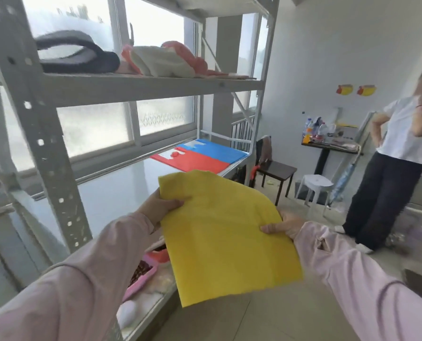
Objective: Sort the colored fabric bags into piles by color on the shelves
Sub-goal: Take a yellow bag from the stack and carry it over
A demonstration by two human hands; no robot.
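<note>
Two hands carry one yellow bag (229, 232) flat above the middle shelf (121, 190) of the rack.

The left hand (159, 207) pinches the near-left edge, thumb on top; the right hand (282, 226) pinches the right edge likewise. The sheet sags little yet curls at its far corner, so it is probably light, thin, limp and not fragile. Opposite-edge grips should keep it spread; a one-handed grip would likely let it fold. A red bag (192, 159) and a blue bag (217, 148) lie touching at the shelf's far end, with bare shelf before them.
</note>
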